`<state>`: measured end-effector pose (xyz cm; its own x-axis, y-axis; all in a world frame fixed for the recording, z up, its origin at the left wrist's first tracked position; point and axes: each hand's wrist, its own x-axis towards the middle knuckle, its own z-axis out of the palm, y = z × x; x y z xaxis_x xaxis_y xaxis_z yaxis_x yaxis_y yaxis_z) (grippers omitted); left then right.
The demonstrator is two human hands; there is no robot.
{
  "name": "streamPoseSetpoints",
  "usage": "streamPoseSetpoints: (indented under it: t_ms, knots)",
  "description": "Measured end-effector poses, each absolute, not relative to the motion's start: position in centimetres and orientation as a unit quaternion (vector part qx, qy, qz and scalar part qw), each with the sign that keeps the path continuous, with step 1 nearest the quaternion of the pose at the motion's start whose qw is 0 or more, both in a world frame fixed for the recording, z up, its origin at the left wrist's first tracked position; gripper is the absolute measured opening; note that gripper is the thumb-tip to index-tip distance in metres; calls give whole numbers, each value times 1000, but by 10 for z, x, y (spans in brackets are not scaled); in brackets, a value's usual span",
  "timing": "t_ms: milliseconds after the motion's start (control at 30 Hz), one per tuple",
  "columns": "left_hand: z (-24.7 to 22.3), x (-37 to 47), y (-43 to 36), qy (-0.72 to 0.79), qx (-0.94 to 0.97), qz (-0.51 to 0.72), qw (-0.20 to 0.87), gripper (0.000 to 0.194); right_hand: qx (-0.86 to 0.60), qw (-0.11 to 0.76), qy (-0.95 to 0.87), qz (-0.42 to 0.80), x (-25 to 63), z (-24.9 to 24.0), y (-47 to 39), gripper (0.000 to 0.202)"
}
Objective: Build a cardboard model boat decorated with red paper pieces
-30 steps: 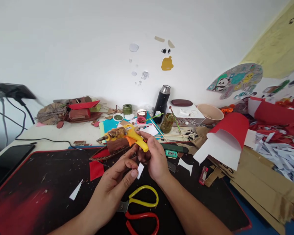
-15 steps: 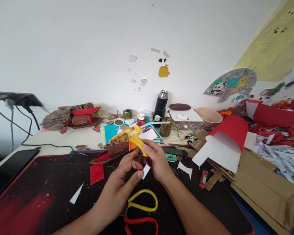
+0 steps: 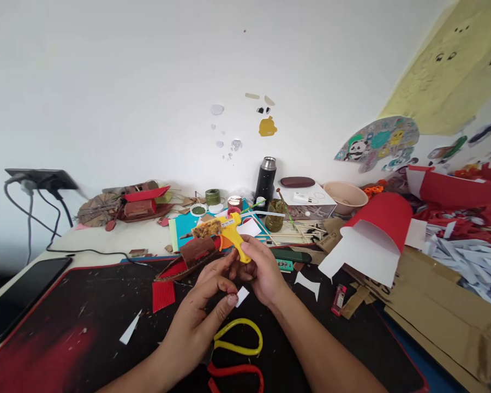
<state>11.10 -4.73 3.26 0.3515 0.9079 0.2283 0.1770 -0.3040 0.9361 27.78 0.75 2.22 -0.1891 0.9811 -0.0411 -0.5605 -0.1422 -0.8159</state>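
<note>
My right hand is wrapped round the handle of a yellow hot glue gun, whose stained nozzle end points left. A white glue stick sticks out of its back. Between the thumb and a finger of my left hand is a small white paper strip. Its other fingers reach under the gun, close to my right hand. Beyond them lies a brown cardboard boat with a red inside. Scissors with one yellow and one red handle lie on the mat below; their blades are hidden by my left hand.
A black mat covers the desk front. Red corrugated card, a phone, paper scraps and a lighter lie about. A flask, jars and a bowl stand behind. Cardboard and a red paper roll occupy the right.
The camera view has shifted slightly. The glue gun sits a little further right in view, its nozzle showing more. Both hands keep their holds.
</note>
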Motion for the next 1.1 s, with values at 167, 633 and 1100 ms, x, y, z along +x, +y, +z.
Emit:
streamPoseSetpoints:
  t_ms: [167,633,1100]
  knots:
    - [33,111,-45,391,694,416,437,28,-300,550,-330,706,278,22,7,44]
    - [32,108,-46,392,717,413,403,23,-281,538,-320,727,277,21,5,37]
    - [16,92,-54,285,827,456,168,16,-240,530,-352,733,280,25,5,30]
